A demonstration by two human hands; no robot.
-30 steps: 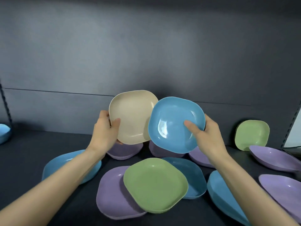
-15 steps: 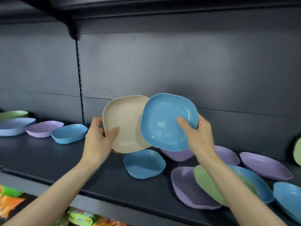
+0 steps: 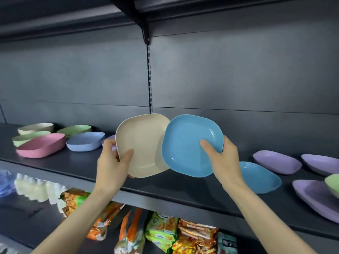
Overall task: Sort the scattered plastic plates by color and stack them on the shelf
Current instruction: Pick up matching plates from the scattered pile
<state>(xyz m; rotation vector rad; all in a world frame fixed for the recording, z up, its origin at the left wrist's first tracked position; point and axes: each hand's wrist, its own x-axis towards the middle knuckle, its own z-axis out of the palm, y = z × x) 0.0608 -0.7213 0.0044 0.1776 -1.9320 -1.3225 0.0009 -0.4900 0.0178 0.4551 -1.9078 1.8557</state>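
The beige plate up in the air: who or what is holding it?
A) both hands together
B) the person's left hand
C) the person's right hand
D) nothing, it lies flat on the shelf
B: the left hand grips the beige plate at its lower left edge, thumb on its face, while the right hand holds only the blue plate.

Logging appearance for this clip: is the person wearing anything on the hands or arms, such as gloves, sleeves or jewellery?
No. The left hand and right hand are bare, with no gloves, and no rings or markings visible on the fingers. The left forearm and right forearm are uncovered down to the bottom edge of the picture. No sleeve, watch or bracelet shows at either wrist.
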